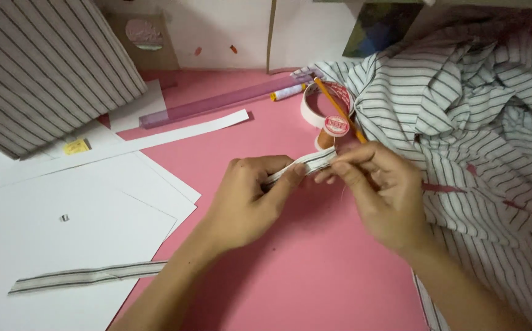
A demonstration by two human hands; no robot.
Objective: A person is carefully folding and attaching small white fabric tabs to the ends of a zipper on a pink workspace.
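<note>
Both hands meet at mid-frame over the pink table (315,288), pinching a narrow folded strip (306,163) of white cloth with dark stripes. The left hand (247,199) has thumb and fingers clamped on its lower end; the right hand (379,190) has fingertips closed on the upper end. To fold it well, I judge the edges should stay aligned along the stripes, kept taut, with the crease pressed bit by bit. The strip looks thin, soft and flattened. A like strip (88,277) lies on white paper (45,245) at lower left; a tape roll (324,104) and pencil (339,110) sit just above the hands.
</note>
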